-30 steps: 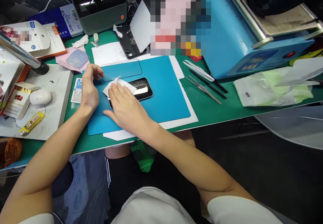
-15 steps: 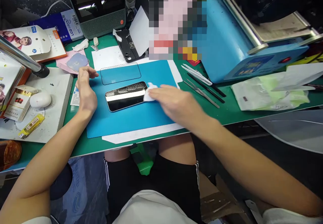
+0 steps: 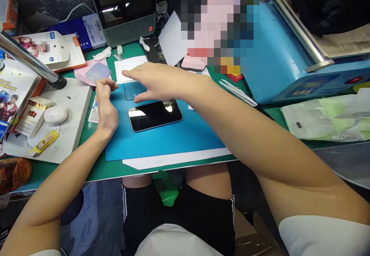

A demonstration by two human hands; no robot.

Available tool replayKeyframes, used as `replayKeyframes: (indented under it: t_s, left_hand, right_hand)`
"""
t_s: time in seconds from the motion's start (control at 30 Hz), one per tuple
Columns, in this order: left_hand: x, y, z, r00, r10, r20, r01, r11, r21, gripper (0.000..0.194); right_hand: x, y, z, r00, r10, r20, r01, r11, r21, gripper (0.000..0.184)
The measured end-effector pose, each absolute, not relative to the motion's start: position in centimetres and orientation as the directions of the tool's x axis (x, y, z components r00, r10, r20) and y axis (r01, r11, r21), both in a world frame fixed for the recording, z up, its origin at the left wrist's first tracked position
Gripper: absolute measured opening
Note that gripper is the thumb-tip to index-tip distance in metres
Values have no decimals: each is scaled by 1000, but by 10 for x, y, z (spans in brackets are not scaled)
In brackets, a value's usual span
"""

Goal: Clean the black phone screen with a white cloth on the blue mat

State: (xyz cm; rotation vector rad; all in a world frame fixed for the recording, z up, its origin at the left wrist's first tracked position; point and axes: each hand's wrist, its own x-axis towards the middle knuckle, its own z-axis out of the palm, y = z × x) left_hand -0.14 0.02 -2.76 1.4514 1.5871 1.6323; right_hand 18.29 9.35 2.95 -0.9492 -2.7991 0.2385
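A smartphone (image 3: 155, 116) lies screen up on the blue mat (image 3: 173, 144), its black glass reflecting light. Behind it is a clear screen protector (image 3: 130, 90) with a thin black border, partly covered by my right hand (image 3: 157, 81). That hand hovers over the protector and the phone's far edge, thumb and fingers apart, nothing seen in it. At the mat's left edge rests my left hand (image 3: 106, 102), turned on its side, fingers loosely bent and holding nothing visible. A small white piece (image 3: 190, 107), perhaps the wipe, shows beside my right forearm.
A blue machine (image 3: 277, 63) with metal bars stands at right, white tweezers (image 3: 238, 93) before it. A grey speaker-screen device (image 3: 130, 29) is at the back. On the left are a white board (image 3: 72, 125), an earbud case (image 3: 56, 114) and a yellow lighter (image 3: 44, 143).
My right hand has let go of the white wipe and moved left across the phone to the screen protector, its fingers spreading. The left hand stays in place. The view has shifted slightly.
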Motion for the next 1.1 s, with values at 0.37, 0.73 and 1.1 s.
replayKeyframes:
  t_s: [0.37, 0.73, 1.1]
  left_hand:
    - [-2, -5, -26, -313, 884, 347, 395, -211, 894, 29]
    - [-5, -17, -8, 262, 908, 328, 692, -413, 592, 95]
    - [3, -26, -1, 384, 870, 309, 771, -486, 411, 67]
  right_hand:
    - [181, 110, 39, -887, 461, 33, 446, 872, -202, 71]
    - [287, 71, 23, -512, 707, 488, -121, 503, -856, 73]
    - [299, 54, -8, -548, 795, 260, 38, 335, -942, 86]
